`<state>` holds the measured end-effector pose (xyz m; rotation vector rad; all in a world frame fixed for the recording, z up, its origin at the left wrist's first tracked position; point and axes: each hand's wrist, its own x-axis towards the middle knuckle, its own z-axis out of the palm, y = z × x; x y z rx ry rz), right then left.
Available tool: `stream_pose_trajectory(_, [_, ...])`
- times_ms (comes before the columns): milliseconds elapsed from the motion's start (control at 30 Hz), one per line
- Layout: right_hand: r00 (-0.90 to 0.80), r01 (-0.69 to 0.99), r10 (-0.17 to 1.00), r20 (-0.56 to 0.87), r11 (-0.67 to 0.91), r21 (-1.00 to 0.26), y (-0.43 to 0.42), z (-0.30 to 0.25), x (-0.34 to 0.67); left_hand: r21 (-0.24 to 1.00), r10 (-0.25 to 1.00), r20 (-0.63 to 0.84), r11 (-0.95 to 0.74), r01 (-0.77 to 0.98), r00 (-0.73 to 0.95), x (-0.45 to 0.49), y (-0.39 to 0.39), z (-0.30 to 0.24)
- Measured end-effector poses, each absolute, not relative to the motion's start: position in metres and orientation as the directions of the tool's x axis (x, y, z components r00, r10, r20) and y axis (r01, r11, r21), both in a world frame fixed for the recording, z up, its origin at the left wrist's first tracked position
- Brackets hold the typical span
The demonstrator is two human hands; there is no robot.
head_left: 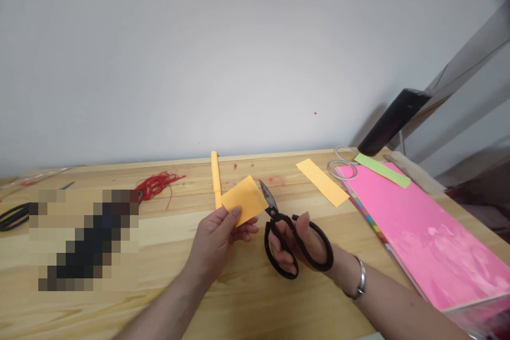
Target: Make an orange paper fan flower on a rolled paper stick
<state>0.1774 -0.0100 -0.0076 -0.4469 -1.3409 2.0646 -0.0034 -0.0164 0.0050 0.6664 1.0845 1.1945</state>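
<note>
My left hand [217, 239] pinches a small orange paper piece [245, 199] by its lower corner, holding it just above the wooden table [167, 255]. My right hand [298, 244] has its fingers through the loops of black scissors [285, 231]. The blades point up and left, closed, and touch the right edge of the orange piece. A silver bracelet [360, 276] is on my right wrist.
An orange marker [215, 175] lies behind the paper. An orange strip [322, 181] lies to the right, beside a pink paper stack [422, 234] with a green strip [382, 170] and silver scissors [342, 162]. Red thread [157, 183] lies left; a black lamp head [392, 122] at the right.
</note>
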Motion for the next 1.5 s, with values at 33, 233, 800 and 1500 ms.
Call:
stream_pose_trajectory(33, [-0.743,-0.321,0.668,0.052,-0.287,-0.903,-0.01,-0.008,0.177,0.874,0.952,-0.305,0.279,-0.398,-0.001,-0.003,-0.016,0.005])
stream_pose_trajectory(233, [-0.744,-0.322,0.668,0.019,-0.333,-0.886,-0.009,-0.012,0.176,0.873,0.951,-0.308,0.28,-0.4,-0.007,-0.003,-0.016,0.004])
stream_pose_trajectory(800, [-0.747,-0.254,0.664,-0.034,-0.333,-0.908,-0.008,-0.021,0.18,0.872,0.952,-0.306,0.272,-0.407,-0.02,-0.003,-0.016,0.001])
stream_pose_trajectory(1500, [-0.714,-0.24,0.7,0.007,-0.235,-0.942,-0.009,-0.011,0.18,0.874,0.949,-0.315,0.288,-0.391,-0.005,-0.002,-0.017,0.006])
